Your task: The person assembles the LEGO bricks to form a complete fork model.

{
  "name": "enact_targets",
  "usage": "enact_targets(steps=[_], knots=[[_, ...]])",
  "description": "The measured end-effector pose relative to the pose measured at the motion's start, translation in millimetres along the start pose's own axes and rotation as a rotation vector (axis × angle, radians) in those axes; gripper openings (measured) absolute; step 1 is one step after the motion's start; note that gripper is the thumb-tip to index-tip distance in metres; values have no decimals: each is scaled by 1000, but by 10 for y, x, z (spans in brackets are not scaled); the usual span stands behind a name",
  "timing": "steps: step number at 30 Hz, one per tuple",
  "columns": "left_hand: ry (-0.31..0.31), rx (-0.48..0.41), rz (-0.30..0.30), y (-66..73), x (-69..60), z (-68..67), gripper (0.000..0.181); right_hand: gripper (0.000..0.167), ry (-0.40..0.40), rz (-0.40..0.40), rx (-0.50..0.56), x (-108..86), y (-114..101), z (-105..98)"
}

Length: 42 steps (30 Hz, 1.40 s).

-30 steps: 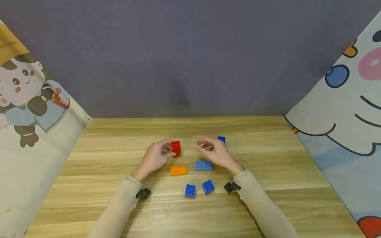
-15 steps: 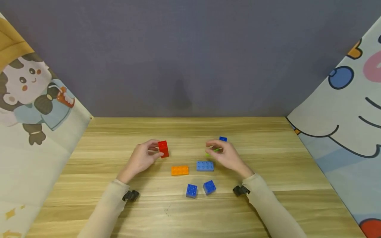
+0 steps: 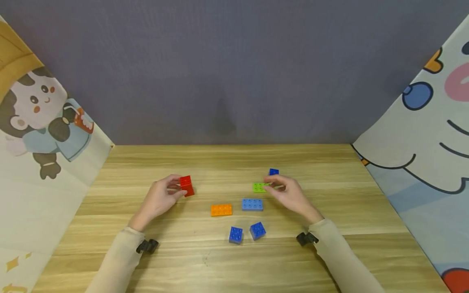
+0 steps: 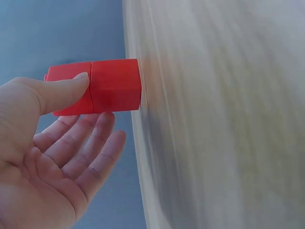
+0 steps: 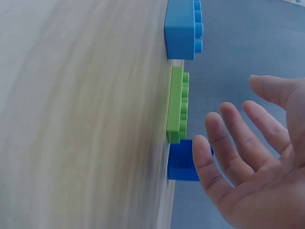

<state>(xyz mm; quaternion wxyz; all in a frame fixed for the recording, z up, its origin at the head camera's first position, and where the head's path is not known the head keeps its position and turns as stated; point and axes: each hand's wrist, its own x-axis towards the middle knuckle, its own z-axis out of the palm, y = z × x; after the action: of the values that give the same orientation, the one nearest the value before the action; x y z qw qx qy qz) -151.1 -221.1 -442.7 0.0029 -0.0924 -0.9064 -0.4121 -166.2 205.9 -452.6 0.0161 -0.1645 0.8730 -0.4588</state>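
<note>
My left hand (image 3: 163, 196) pinches a stack of two red bricks (image 3: 187, 186) between thumb and fingers at the left of the table. In the left wrist view the thumb lies across the seam of the red stack (image 4: 114, 86), whose lower end is close to the wood; whether it touches is unclear. Nothing is held by my right hand (image 3: 289, 194), which hovers with loosely bent fingers beside a flat lime-green brick (image 3: 259, 187). The right wrist view has this green brick (image 5: 176, 105) between a light blue brick (image 5: 181, 28) and a dark blue brick (image 5: 182, 160), apart from the fingers.
On the wooden table (image 3: 205, 264) lie an orange brick (image 3: 221, 210), a light blue brick (image 3: 252, 204) and two dark blue bricks near the front, one left (image 3: 235, 235) and one right (image 3: 258, 230). Another dark blue brick (image 3: 273, 171) sits behind my right hand. A grey panel (image 3: 227, 81) rises behind.
My left hand has carried the red stack leftward from the middle of the table. My right hand has drawn back to the right, uncovering the green brick.
</note>
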Motion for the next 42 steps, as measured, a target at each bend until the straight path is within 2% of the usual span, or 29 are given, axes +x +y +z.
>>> enact_targets(steps=[12,25,36,42], knots=[[-14,0,-8,-77,-35,-42,53,35,4,25,-20,-67,76,-70],[-28,4,-2,-45,-78,-89,61,35,14,30,-28,-132,69,-118],[63,11,31,128,-212,-272,53,32,5,36,-20,-155,91,-124],[57,-21,69,299,-247,-259,47,32,3,39,-22,-160,73,-125]])
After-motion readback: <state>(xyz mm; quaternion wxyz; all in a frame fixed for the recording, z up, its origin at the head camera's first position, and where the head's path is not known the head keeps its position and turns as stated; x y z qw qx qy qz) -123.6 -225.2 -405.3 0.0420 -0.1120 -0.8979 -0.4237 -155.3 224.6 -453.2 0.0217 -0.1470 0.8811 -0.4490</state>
